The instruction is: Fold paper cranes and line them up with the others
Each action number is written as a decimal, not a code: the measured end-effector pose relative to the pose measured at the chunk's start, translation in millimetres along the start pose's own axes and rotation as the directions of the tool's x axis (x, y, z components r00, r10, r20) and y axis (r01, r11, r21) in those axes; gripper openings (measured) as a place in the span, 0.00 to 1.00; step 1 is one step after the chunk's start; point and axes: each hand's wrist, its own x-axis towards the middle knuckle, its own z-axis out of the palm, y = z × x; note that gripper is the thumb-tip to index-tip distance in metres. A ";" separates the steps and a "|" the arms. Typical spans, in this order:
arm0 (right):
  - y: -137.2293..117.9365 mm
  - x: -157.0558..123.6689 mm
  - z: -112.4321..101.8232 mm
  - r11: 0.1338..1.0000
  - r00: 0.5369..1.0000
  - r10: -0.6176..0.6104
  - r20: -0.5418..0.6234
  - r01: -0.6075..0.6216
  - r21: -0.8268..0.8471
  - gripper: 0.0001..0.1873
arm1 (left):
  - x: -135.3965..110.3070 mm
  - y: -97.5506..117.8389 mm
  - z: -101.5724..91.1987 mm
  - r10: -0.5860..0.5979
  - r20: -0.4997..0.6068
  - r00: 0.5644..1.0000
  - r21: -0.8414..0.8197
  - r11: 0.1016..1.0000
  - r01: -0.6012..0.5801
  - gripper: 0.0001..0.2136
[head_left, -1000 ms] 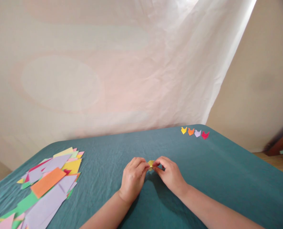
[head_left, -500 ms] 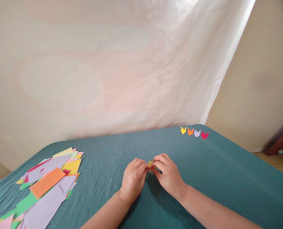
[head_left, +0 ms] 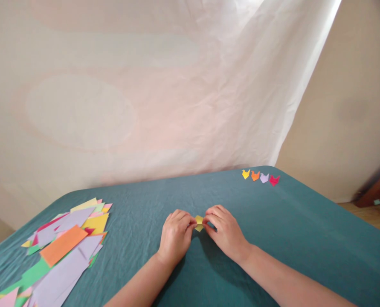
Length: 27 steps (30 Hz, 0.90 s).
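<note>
A small piece of folded yellow paper (head_left: 199, 223) is held between my two hands, a little above the cloth-covered table. My left hand (head_left: 178, 232) pinches its left edge between thumb and fingers. On the opposite edge, the thumb and fingertips of my right hand (head_left: 224, 232) are closed in a pinch too. The paper shows a crease across its middle, with points above and below it. My fingertips cover both of its side edges.
At the left lies a spread pile of coloured paper sheets, with an orange sheet (head_left: 63, 245) and a lilac sheet (head_left: 62, 277) on top. Several small folded paper birds (head_left: 255, 175) stand in a row at the far right of the teal tablecloth (head_left: 292, 238). A pale sheet (head_left: 164, 94) hangs behind.
My left hand has shifted slightly left, so the fingertips are farther apart and more of the yellow paper shows between them. My right hand has barely moved.
</note>
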 end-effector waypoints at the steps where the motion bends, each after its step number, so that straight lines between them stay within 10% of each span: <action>1: -0.1 0.0 -0.3 1.000 1.000 0.003 0.006 -0.002 -0.006 0.04 | 0.2 -0.7 -0.4 -0.007 0.006 1.000 0.002 1.000 0.007 0.05; 19: 4.7 -1.3 -1.0 0.943 0.973 0.228 -0.026 -0.214 0.256 0.04 | 1.6 -15.0 6.9 -0.279 0.039 0.960 -0.240 0.930 0.280 0.04; 27: 2.7 -3.6 2.6 0.937 0.974 0.225 -0.001 -0.216 0.274 0.05 | -0.4 -0.5 8.8 -0.211 0.092 0.973 -0.243 0.943 0.227 0.04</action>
